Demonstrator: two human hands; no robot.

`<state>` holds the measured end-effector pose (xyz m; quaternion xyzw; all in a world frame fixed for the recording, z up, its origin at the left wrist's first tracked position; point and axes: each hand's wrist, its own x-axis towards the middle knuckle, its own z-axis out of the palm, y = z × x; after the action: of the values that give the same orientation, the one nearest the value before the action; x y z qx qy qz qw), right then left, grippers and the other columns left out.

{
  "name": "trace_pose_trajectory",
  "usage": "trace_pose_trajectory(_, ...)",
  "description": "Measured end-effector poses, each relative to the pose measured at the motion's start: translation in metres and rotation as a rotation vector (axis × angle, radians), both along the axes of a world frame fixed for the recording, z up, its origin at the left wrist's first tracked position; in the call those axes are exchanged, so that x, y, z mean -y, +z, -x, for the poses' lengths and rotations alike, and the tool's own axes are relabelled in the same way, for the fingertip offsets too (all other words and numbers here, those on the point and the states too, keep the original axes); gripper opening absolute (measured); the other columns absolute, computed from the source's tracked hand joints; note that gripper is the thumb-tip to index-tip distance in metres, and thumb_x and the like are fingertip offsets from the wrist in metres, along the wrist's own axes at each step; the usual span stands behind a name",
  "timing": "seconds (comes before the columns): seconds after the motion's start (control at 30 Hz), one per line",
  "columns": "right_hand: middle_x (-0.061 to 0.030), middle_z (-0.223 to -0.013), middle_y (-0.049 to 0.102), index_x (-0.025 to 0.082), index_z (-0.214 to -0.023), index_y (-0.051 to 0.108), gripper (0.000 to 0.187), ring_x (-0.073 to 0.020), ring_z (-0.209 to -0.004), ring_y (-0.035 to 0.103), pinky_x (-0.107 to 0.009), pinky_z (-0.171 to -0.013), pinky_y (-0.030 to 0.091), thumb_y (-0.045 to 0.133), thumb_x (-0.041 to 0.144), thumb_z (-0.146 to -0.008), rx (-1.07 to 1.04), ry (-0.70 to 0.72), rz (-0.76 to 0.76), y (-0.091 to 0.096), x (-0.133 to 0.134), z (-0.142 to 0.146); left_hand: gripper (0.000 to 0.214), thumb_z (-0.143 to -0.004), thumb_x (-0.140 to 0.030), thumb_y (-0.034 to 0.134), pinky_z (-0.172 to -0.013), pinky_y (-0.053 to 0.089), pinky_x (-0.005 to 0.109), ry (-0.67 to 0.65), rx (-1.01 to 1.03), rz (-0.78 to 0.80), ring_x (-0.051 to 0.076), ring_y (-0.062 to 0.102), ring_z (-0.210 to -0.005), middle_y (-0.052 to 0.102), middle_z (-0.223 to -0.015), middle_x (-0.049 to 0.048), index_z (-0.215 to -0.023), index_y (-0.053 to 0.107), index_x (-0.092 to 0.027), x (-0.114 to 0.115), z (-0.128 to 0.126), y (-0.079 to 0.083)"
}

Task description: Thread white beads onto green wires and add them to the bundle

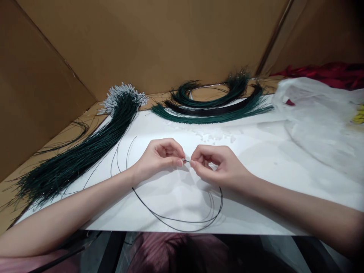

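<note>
My left hand (160, 155) and my right hand (214, 165) meet fingertip to fingertip over a white sheet (256, 163). Both pinch the ends of thin dark wires (182, 222) that loop down toward the table's front edge. A tiny pale piece sits between the two pinches; I cannot make out what it is. Small clear bits (212, 134) lie scattered just beyond my hands.
A long bundle of dark green wires with white tips (93, 140) lies at the left. Curved green and black wire bundles (216, 104) lie at the back. A clear plastic bag (318, 113) lies at the right, red cloth (327, 72) behind it. Cardboard walls (142, 41) surround the table.
</note>
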<state>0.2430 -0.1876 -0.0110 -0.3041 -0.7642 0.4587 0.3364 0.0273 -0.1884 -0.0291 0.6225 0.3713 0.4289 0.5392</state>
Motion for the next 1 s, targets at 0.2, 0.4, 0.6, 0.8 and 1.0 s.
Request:
trace_pose_trajectory(0.2,0.0037,-0.059,0.049,0.015,-0.070,0.058,0.007,-0.0080,-0.055,0.043,-0.022,-0.053,0.034,0.057,0.012,-0.077,0.007,0.004,0.005,0.0006,0.0006,0.0001,0.016,-0.071,-0.015,0.082,-0.060,0.049,0.019,-0.023,0.026,0.000,0.009,0.064,-0.065,0.070,-0.074,0.0017,-0.082,0.071,-0.015,0.0006,-0.0001,0.0008)
trace_pose_trajectory(0.4,0.0038,-0.059,0.048,0.016,-0.069,0.058,0.007,-0.0082,-0.055,0.043,-0.022,-0.052,0.034,0.057,0.013,-0.076,0.009,0.010,0.009,0.0002,-0.0004,0.0002,0.017,-0.070,-0.021,0.083,-0.058,0.048,0.021,0.002,-0.023,-0.007,0.011,0.061,-0.063,0.067,-0.069,0.0025,-0.080,0.071,-0.014,0.0009,-0.0015,0.0016)
trace_pose_trajectory(0.6,0.0039,-0.058,0.049,0.016,-0.069,0.058,0.008,-0.0081,-0.055,0.043,-0.022,-0.052,0.034,0.057,0.012,-0.076,0.009,0.017,0.004,-0.0003,-0.0005,-0.0002,0.015,-0.070,-0.021,0.083,-0.059,0.049,0.023,0.002,-0.046,-0.030,0.013,0.062,-0.065,0.067,-0.068,0.0030,-0.075,0.071,-0.014,0.0007,-0.0020,0.0032)
trace_pose_trajectory(0.8,0.0038,-0.059,0.049,0.016,-0.069,0.058,0.008,-0.0080,-0.055,0.044,-0.022,-0.052,0.034,0.058,0.011,-0.076,-0.001,0.002,0.009,0.0001,0.0001,0.0002,0.015,-0.070,-0.016,0.083,-0.062,0.050,0.021,-0.013,-0.007,-0.006,0.011,0.064,-0.066,0.069,-0.073,0.0020,-0.079,0.071,-0.015,0.0015,-0.0017,0.0029)
trace_pose_trajectory(1.0,0.0038,-0.059,0.049,0.016,-0.069,0.058,0.008,-0.0082,-0.055,0.043,-0.022,-0.052,0.034,0.058,0.011,-0.075,0.008,0.008,0.008,0.0000,-0.0003,-0.0004,0.019,-0.068,-0.014,0.083,-0.064,0.052,0.020,-0.019,0.029,0.012,0.011,0.066,-0.068,0.071,-0.075,0.0015,-0.082,0.070,-0.014,0.0013,-0.0034,0.0037)
